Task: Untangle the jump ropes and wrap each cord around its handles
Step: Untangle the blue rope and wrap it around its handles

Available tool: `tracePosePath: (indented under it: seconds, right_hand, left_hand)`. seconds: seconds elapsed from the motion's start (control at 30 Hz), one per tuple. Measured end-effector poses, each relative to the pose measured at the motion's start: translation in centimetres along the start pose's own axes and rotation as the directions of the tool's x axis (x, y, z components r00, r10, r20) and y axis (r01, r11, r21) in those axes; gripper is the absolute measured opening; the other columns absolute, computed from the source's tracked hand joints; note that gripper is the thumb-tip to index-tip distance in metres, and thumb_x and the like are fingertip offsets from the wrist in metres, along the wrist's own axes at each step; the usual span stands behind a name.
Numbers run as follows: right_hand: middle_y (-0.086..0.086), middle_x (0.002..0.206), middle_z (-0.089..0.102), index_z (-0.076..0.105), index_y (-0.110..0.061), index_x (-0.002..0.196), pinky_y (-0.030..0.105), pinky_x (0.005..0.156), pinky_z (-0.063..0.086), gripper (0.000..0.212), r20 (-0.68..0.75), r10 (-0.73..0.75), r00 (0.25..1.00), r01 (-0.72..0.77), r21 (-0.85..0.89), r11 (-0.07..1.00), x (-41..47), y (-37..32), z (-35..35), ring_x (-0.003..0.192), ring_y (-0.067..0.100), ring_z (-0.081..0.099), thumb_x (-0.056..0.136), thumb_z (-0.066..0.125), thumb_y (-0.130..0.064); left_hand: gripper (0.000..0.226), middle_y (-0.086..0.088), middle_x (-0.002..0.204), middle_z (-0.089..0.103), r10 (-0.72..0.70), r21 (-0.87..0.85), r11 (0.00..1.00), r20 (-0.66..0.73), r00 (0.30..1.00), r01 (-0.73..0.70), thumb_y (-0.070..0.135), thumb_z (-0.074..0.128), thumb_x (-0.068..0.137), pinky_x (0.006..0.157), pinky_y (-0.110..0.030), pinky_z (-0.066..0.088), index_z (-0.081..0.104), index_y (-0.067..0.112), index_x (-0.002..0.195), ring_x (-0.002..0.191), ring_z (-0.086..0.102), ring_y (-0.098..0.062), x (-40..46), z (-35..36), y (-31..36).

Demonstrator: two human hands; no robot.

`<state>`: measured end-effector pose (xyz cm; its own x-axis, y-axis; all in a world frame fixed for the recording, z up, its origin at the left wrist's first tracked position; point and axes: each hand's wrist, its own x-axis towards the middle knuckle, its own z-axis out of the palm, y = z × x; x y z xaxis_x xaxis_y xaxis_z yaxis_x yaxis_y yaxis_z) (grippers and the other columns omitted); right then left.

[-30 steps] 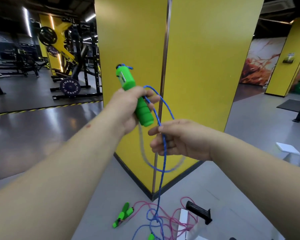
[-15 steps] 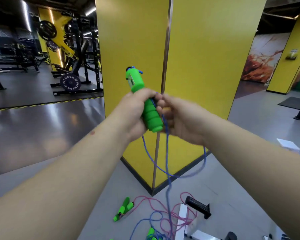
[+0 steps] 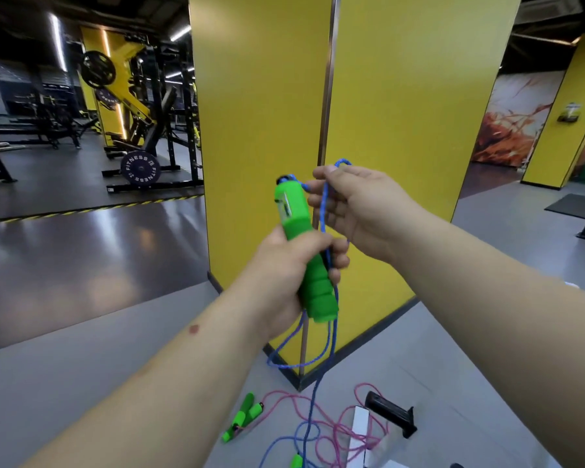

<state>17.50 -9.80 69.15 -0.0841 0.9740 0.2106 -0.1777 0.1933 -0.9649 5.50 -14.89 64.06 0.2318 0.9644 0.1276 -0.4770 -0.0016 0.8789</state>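
Observation:
My left hand grips a green jump-rope handle upright in mid-air, with a strand of blue cord pressed against the grip. Just right of the handle's top, my right hand pinches a loop of that blue cord. The cord hangs down in loops past the handle's bottom to the floor. On the floor lie a pair of green handles with a pink cord tangled with the blue cord, and another green handle end at the bottom edge.
A yellow pillar with a metal corner strip stands right behind my hands. A black handled object and a white bar lie on the grey floor by the ropes. Weight racks and a plate stand at the far left.
My right hand has risen from beside the handle's lower grip to its top, carrying a loop of blue cord upward. The left hand has turned the handle more upright.

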Motion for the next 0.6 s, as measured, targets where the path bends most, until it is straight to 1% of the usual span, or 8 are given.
tracePosePath:
  seconds: [0.07,0.17,0.23,0.3,0.4,0.47,0.53,0.6]
  right_hand:
    - [0.000,0.066,0.064,0.060,-0.014,0.099,0.026,0.054,0.052,0.025,0.087,0.176,0.980,-0.178,0.010,0.984,-0.8,1.1,-0.4,0.051,0.012,0.059,0.105,0.048,-0.036]
    - [0.006,0.077,0.071,0.064,-0.014,0.099,0.036,0.077,0.056,0.034,0.227,0.350,0.909,-0.324,-0.147,0.935,-2.8,2.7,-1.3,0.070,0.020,0.068,0.104,0.045,-0.041]
    - [0.010,0.083,0.071,0.066,-0.009,0.104,0.033,0.072,0.056,0.026,0.239,0.285,0.928,-0.255,-0.152,0.955,-3.6,2.8,-1.6,0.069,0.020,0.067,0.104,0.048,-0.028]
    - [0.008,0.079,0.071,0.066,-0.006,0.104,0.028,0.063,0.056,0.020,0.190,0.124,0.974,-0.116,-0.052,0.992,-3.4,2.0,-1.4,0.063,0.016,0.066,0.105,0.048,-0.015]
    - [0.007,0.080,0.073,0.063,-0.004,0.108,0.028,0.066,0.056,0.017,0.072,-0.077,0.994,0.074,0.049,0.996,-1.5,0.2,-0.8,0.067,0.016,0.068,0.105,0.048,-0.013]
    - [0.006,0.083,0.074,0.062,-0.004,0.110,0.030,0.074,0.055,0.017,-0.005,-0.128,0.992,0.128,0.002,0.992,0.0,-0.2,-0.6,0.071,0.016,0.067,0.105,0.049,-0.015]
    - [0.008,0.087,0.074,0.063,-0.005,0.109,0.031,0.075,0.055,0.017,-0.074,-0.122,0.990,0.119,-0.041,0.992,0.8,0.1,-0.5,0.072,0.016,0.067,0.104,0.051,-0.017]
    - [0.010,0.086,0.071,0.065,-0.008,0.101,0.027,0.063,0.056,0.020,-0.078,-0.025,0.997,0.023,-0.024,0.999,0.5,1.0,-0.7,0.069,0.017,0.065,0.105,0.052,-0.023]
  left_hand:
    - [0.004,-0.007,0.067,0.068,0.062,-0.030,0.998,-0.048,0.997,-0.063,0.001,0.053,0.100,0.047,-0.022,0.050,0.057,0.001,0.099,0.057,0.066,-0.016,1.5,-0.1,1.9]
    - [0.008,-0.009,0.071,0.072,0.058,-0.026,0.998,-0.126,0.990,-0.062,0.003,0.054,0.100,0.046,-0.020,0.052,0.056,-0.001,0.106,0.059,0.071,-0.017,3.9,-0.9,4.9]
    - [0.014,-0.012,0.082,0.076,0.052,0.034,0.998,-0.162,0.985,-0.047,0.003,0.053,0.099,0.048,-0.021,0.053,0.054,0.000,0.112,0.068,0.076,-0.020,5.0,-1.6,5.6]
    - [0.012,-0.018,0.101,0.076,0.046,0.078,0.996,-0.179,0.983,-0.032,0.004,0.052,0.099,0.051,-0.024,0.054,0.051,0.005,0.111,0.075,0.076,-0.026,5.1,-2.2,4.9]
    - [0.015,-0.025,0.117,0.071,-0.040,0.052,0.998,-0.094,0.995,0.046,0.002,0.055,0.098,0.049,-0.024,0.051,0.047,0.012,0.106,0.094,0.076,-0.038,2.6,-1.7,1.8]
    - [0.021,-0.023,0.114,0.074,-0.090,0.013,0.996,-0.001,0.996,0.090,0.000,0.058,0.096,0.050,-0.023,0.049,0.045,0.015,0.104,0.100,0.075,-0.038,0.8,-0.6,-0.1]
    - [0.019,-0.016,0.099,0.077,-0.096,-0.006,0.995,0.039,0.995,0.096,0.001,0.059,0.096,0.052,-0.023,0.050,0.048,0.014,0.106,0.084,0.076,-0.028,0.3,0.1,-0.8]
    - [0.010,-0.010,0.082,0.073,-0.050,-0.036,0.998,0.024,0.998,0.051,0.001,0.055,0.098,0.050,-0.021,0.050,0.057,0.006,0.107,0.065,0.069,-0.017,1.2,0.3,0.5]
